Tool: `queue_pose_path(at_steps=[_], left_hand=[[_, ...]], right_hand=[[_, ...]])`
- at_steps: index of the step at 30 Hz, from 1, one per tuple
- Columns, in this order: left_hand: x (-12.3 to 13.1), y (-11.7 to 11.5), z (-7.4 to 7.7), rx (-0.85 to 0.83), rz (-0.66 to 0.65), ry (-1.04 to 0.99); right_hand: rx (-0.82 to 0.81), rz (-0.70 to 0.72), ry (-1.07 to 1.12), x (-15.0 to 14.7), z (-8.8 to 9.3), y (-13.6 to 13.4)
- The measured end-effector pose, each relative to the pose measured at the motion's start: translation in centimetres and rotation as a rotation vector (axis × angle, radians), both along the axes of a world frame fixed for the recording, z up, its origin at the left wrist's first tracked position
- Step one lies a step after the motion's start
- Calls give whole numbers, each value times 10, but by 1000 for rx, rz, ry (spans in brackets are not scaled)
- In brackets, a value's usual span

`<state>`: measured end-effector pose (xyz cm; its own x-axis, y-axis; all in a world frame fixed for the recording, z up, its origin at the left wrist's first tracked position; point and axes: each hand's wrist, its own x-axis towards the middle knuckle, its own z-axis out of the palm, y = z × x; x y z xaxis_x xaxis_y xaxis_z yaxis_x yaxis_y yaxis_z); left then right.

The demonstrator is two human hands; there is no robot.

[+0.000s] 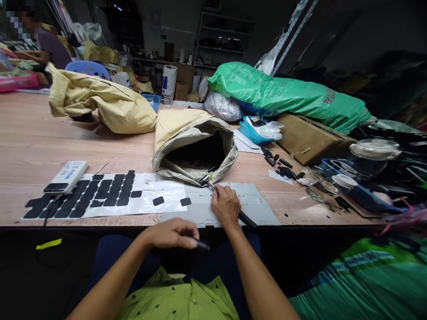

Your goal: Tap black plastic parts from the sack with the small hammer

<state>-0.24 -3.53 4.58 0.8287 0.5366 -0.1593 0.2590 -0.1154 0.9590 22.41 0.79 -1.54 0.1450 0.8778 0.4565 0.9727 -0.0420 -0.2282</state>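
Both hands were closed on something: the right hand [227,205] was wrapped round the shaft of a hammer [247,219], its metal head at the lower lip of the open yellow sack [173,137] on the counter [130,151]. The left hand [171,233] pinched a small dark piece [203,245] between thumb and bent fingers, just off the counter's near edge. Leftward lay a white sheet [143,204] bearing black patches [113,191].

1. Hammer [247,218]: metal head, black handle; held aslant, head pointing inward from near edge of tabletop [26,146], handle end by that edge.
2. Small black piece [203,245]: elongated, blurred, partly hidden; held just off same edge.
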Motion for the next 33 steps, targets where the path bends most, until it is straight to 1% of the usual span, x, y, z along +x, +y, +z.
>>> queue_pose_path(at_steps=[2, 4, 6, 8, 10, 11, 12, 13, 14, 15, 16, 17, 18, 19, 20, 21, 22, 23, 24, 25, 26, 27, 28, 30, 33], left_hand=[[2, -16, -3, 8, -30, 107], [6, -27, -12, 33, 3, 215], [11, -34, -29, 78, 42, 366], [14, -40, -54, 138, 98, 547], [15, -45, -79, 131, 150, 714], [15, -47, -89, 107, 163, 772], [14, -48, -96, 83, 168, 809], [13, -49, -99, 72, 160, 820], [12, -48, -96, 76, 135, 799], [12, -46, -88, 65, 81, 744], [12, -41, -76, 22, 2, 658], [14, -33, -61, -39, -86, 545], [17, -22, -44, -133, -176, 406], [22, -9, -27, -219, -222, 258], [29, 8, -11, -241, -209, 122], [37, 28, 3, -188, -137, 22], [48, 49, 12, -82, -36, -31], [59, 71, 19, 56, 98, -42], [72, 93, 21, 186, 270, -6], [85, 114, 21, 298, 443, 91], [97, 133, 18, 387, 565, 218], [110, 150, 14, 443, 632, 314], [121, 163, 9, 471, 667, 381], [138, 181, 0, 480, 672, 461], [151, 189, -10, 470, 665, 545]], right_hand=[[-6, 2, -1, 0, 0, 0], [-4, 6, -1, 0, 0, 0], [2, 7, 0, 0, 0, 0], [4, 9, -1, 0, 0, 0], [3, 11, -2, 0, 0, 0], [2, 12, -3, 0, 0, 0], [1, 12, -3, 0, 0, 0], [0, 12, -3, 0, 0, 0], [-2, 10, -4, 0, 0, 0], [-3, 9, -6, 0, 0, 0], [-5, 7, -8, 0, 0, 0], [-7, 6, -12, -1, 1, 0], [-8, 5, -15, -1, 1, -1], [-10, 5, -19, -1, 1, -1], [-13, 8, -23, -1, 2, -1], [-17, 10, -27, -2, 2, -1], [-20, 10, -29, -2, 3, -2], [-22, 9, -31, -2, 3, -2], [-22, 8, -30, -2, 3, -2], [-21, 6, -29, -2, 3, -2], [-20, 5, -26, -2, 3, -2], [-19, 7, -23, -2, 3, -2], [-19, 12, -20, -2, 3, -1], [-22, 16, -12, -1, 3, -1], [-31, 19, -4, 0, 3, 0]])
